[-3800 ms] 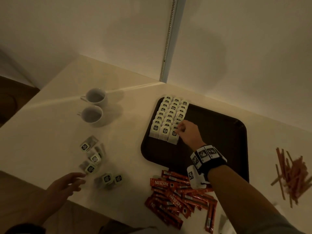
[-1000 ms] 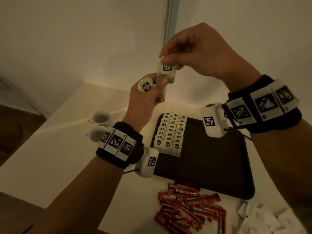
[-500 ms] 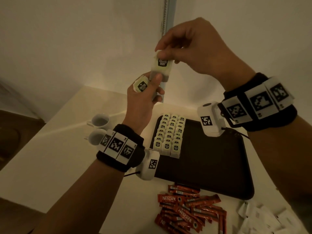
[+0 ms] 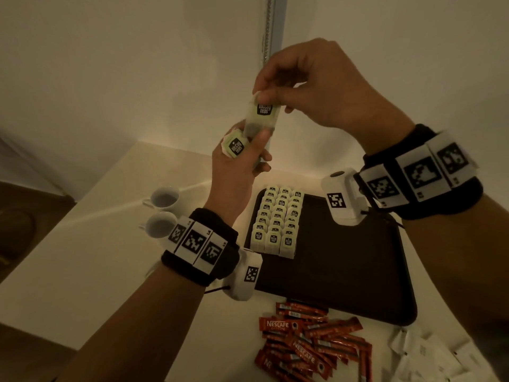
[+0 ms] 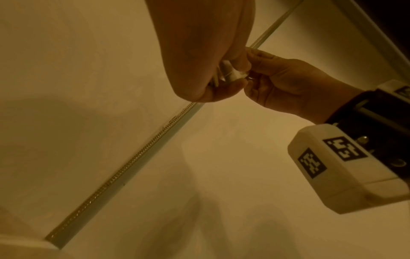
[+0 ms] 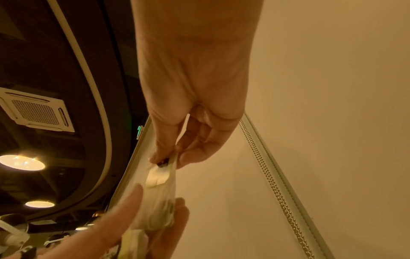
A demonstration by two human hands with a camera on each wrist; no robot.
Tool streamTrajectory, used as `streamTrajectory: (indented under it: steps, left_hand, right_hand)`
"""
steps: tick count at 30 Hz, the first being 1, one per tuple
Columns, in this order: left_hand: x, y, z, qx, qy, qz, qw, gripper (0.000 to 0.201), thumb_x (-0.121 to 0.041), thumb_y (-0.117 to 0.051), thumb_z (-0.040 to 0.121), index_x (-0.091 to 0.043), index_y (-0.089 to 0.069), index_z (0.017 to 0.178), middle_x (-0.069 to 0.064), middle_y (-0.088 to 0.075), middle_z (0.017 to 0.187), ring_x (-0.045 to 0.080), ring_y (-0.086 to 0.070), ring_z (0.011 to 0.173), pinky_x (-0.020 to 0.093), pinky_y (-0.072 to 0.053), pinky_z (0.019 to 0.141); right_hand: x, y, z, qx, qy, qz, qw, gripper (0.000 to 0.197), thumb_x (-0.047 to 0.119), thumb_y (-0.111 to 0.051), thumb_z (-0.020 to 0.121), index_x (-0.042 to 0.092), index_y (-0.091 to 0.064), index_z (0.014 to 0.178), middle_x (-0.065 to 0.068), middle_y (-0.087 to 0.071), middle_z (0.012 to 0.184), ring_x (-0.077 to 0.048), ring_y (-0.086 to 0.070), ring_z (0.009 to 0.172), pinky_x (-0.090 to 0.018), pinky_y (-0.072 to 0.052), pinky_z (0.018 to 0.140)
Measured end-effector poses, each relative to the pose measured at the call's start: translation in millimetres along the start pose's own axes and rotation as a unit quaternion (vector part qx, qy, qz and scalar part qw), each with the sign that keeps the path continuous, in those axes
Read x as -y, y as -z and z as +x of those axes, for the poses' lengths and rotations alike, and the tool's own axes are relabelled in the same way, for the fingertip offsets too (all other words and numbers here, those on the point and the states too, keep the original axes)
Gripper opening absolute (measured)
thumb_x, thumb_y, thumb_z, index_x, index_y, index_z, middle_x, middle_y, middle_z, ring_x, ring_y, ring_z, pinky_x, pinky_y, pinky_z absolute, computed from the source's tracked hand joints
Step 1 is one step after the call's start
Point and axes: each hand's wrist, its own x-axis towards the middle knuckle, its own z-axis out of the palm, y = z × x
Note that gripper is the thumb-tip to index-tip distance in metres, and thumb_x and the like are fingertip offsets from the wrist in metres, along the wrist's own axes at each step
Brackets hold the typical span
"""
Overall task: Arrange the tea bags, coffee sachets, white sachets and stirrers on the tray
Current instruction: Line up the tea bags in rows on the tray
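Observation:
Both hands are raised above the table. My right hand (image 4: 278, 96) pinches the top of a pale green tea bag (image 4: 261, 115) between thumb and fingers. My left hand (image 4: 248, 150) holds a bunch of tea bags (image 4: 233, 146), and its thumb touches the lower end of the pinched one. In the right wrist view the pinched tea bag (image 6: 158, 177) hangs from the fingertips (image 6: 163, 157). Below, the dark tray (image 4: 344, 268) carries three rows of tea bags (image 4: 276, 220) at its left side. Red coffee sachets (image 4: 308, 346) and white sachets (image 4: 429, 357) lie in front of the tray.
Two white cups (image 4: 162, 213) stand on the table left of the tray. The walls meet in a corner behind the table, with a metal strip (image 4: 271, 28) running up it. The right part of the tray is bare.
My left hand gathered the loose tea bags from the table and both hands rose. Over the last second my right hand drew one tea bag upward out of the bunch.

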Motion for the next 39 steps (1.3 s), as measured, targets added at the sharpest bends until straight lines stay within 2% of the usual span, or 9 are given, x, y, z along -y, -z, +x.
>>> streamTrajectory:
  steps: [5, 8, 12, 17, 22, 27, 32, 36, 39]
  left_hand:
    - [5.4, 2.3, -2.8, 0.009, 0.014, 0.019, 1.000, 0.021, -0.024, -0.067, 0.072, -0.016, -0.060, 0.090, 0.005, -0.063, 0.084, 0.008, -0.055, 0.058, 0.018, -0.043, 0.048]
    - [12.2, 11.9, -5.4, 0.020, 0.049, 0.051, 0.997, 0.026, -0.034, -0.064, 0.073, -0.018, -0.060, 0.093, -0.004, -0.065, 0.080, 0.008, -0.052, 0.059, 0.019, -0.040, 0.046]
    - [27.4, 46.3, -12.8, -0.050, 0.148, 0.060, 0.986, 0.046, -0.055, -0.056, 0.073, -0.018, -0.061, 0.099, -0.006, -0.061, 0.074, 0.009, -0.053, 0.058, 0.019, -0.038, 0.046]
    - [33.1, 86.1, -17.3, -0.089, 0.208, -0.004, 0.974, 0.056, -0.062, -0.032, 0.092, -0.014, -0.061, 0.090, 0.002, -0.065, 0.070, 0.016, -0.061, 0.055, 0.017, -0.042, 0.045]
    - [32.7, 105.1, -14.1, -0.122, 0.211, 0.001, 0.970, 0.069, -0.061, -0.017, 0.096, -0.009, -0.062, 0.086, 0.007, -0.067, 0.069, 0.019, -0.064, 0.059, 0.017, -0.045, 0.047]
    - [32.5, 111.9, -12.7, -0.138, 0.213, 0.032, 0.967, 0.068, -0.061, -0.014, 0.097, -0.014, -0.062, 0.084, 0.003, -0.068, 0.069, 0.018, -0.063, 0.057, 0.019, -0.043, 0.049]
    - [37.8, 113.1, -13.9, -0.135, 0.215, 0.034, 0.967, 0.068, -0.061, -0.015, 0.096, -0.013, -0.061, 0.086, 0.004, -0.068, 0.069, 0.017, -0.063, 0.056, 0.019, -0.045, 0.049]
    - [40.7, 114.9, -14.0, -0.133, 0.217, 0.024, 0.967, 0.070, -0.061, -0.013, 0.096, -0.011, -0.061, 0.086, 0.006, -0.069, 0.069, 0.018, -0.063, 0.056, 0.018, -0.045, 0.048]
    - [41.3, 115.9, -13.2, -0.134, 0.220, 0.030, 0.966, 0.072, -0.061, -0.011, 0.096, -0.011, -0.061, 0.085, 0.007, -0.069, 0.069, 0.019, -0.064, 0.056, 0.019, -0.045, 0.048]
  right_hand:
    - [-3.3, -2.8, -2.3, 0.010, -0.011, 0.006, 1.000, 0.010, 0.018, -0.071, 0.082, 0.014, -0.070, 0.091, 0.006, -0.067, 0.083, 0.002, -0.064, 0.069, -0.014, -0.052, 0.061]
    - [-8.0, -7.6, -6.0, 0.010, -0.018, 0.017, 1.000, 0.012, 0.017, -0.073, 0.080, 0.013, -0.071, 0.091, 0.004, -0.067, 0.082, -0.001, -0.063, 0.068, -0.014, -0.052, 0.061]
    - [-30.2, -24.0, -21.7, 0.021, -0.055, 0.001, 0.998, 0.013, 0.015, -0.073, 0.079, 0.017, -0.071, 0.092, 0.007, -0.068, 0.081, 0.000, -0.061, 0.069, -0.008, -0.047, 0.065]
    - [-78.2, -80.0, -68.2, 0.103, -0.141, -0.022, 0.984, 0.016, 0.008, -0.064, 0.086, 0.013, -0.070, 0.100, 0.001, -0.069, 0.090, 0.004, -0.060, 0.074, -0.003, -0.046, 0.069]
    - [-115.8, -135.1, -117.7, 0.205, -0.239, -0.012, 0.949, 0.019, 0.000, -0.054, 0.090, 0.007, -0.066, 0.102, -0.008, -0.068, 0.098, -0.015, -0.064, 0.088, -0.029, -0.054, 0.084]
    - [-138.9, -169.1, -149.9, 0.284, -0.288, 0.013, 0.914, 0.016, 0.008, -0.062, 0.087, 0.008, -0.065, 0.103, -0.006, -0.065, 0.105, -0.010, -0.058, 0.092, -0.014, -0.045, 0.077]
    - [-153.3, -194.8, -155.2, 0.263, -0.315, 0.032, 0.911, 0.016, 0.009, -0.064, 0.086, 0.006, -0.066, 0.101, -0.007, -0.066, 0.103, -0.009, -0.057, 0.088, -0.007, -0.042, 0.068]
    - [-159.8, -211.7, -145.9, 0.221, -0.324, 0.025, 0.919, 0.018, 0.010, -0.065, 0.085, 0.002, -0.065, 0.101, -0.012, -0.065, 0.105, -0.022, -0.061, 0.098, -0.021, -0.045, 0.082]
    - [-163.8, -221.4, -137.3, 0.191, -0.334, 0.016, 0.923, 0.016, 0.005, -0.064, 0.085, 0.000, -0.066, 0.101, -0.013, -0.065, 0.106, -0.023, -0.060, 0.099, -0.027, -0.047, 0.086]
